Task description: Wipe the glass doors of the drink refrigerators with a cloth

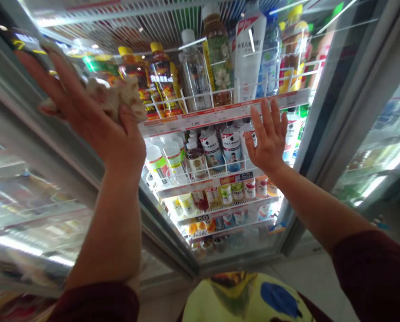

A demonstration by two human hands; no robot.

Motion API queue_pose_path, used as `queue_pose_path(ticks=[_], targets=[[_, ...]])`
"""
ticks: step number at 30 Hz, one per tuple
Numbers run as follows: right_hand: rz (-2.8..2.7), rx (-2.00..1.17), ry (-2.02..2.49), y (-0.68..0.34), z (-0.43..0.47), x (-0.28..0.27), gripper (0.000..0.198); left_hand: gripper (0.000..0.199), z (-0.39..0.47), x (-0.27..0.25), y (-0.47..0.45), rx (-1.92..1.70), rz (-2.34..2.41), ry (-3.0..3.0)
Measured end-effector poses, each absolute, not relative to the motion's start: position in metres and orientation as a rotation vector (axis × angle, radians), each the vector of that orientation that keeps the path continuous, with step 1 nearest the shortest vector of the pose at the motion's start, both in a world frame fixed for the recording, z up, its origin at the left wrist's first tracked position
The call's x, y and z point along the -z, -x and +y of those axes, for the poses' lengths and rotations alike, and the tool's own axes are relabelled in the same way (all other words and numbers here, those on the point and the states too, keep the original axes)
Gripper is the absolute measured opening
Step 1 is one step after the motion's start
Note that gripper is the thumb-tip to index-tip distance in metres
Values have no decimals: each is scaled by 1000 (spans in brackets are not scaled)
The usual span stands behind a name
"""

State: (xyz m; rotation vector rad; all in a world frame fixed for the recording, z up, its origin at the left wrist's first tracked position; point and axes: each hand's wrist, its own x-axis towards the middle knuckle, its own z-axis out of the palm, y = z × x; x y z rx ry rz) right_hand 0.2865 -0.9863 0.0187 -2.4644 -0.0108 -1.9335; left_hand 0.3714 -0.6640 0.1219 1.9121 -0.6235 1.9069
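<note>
The left hand (pixel 92 118), in the head view, is spread over a crumpled cloth (pixel 132 96), beyond the left end of the price rail (pixel 226 114). The cloth's long axis runs sideways beneath the fingers, neither end clearly pointing. The right hand (pixel 268 145), fingers extended, overlaps the rail's right part. The rail reads "1.80"; many labels on the bottles (pixel 164 82) above it are blurred.

Shop: bottles (pixel 218 58), price labels (pixel 195 123)
</note>
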Motion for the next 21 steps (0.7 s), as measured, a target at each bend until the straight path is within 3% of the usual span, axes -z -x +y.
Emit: queue_pose_path(ticks=[3,6,8,12,15,21], targets=[[-13,1941,2462,-287,-987,-18,61,69,-695,-108,-353,-1874,-714,-2019],[-26,1941,2459,-287,-988,-17,61,57,-731,-79,-327,-1613,-1230,-2293],[-52,1978,2444,-288,-989,-16,62,53,-740,-93,-325,-1550,-1463,-2392],[-77,1964,2426,-288,-990,-15,63,65,-725,-191,-355,-1950,-904,-2363],[-63,1909,2435,-286,-989,-16,62,60,-731,-233,-363,-1947,-502,-2324],[-41,1900,2466,-284,-988,-18,64,65,-784,-208,-311,-1713,-1579,-2348]])
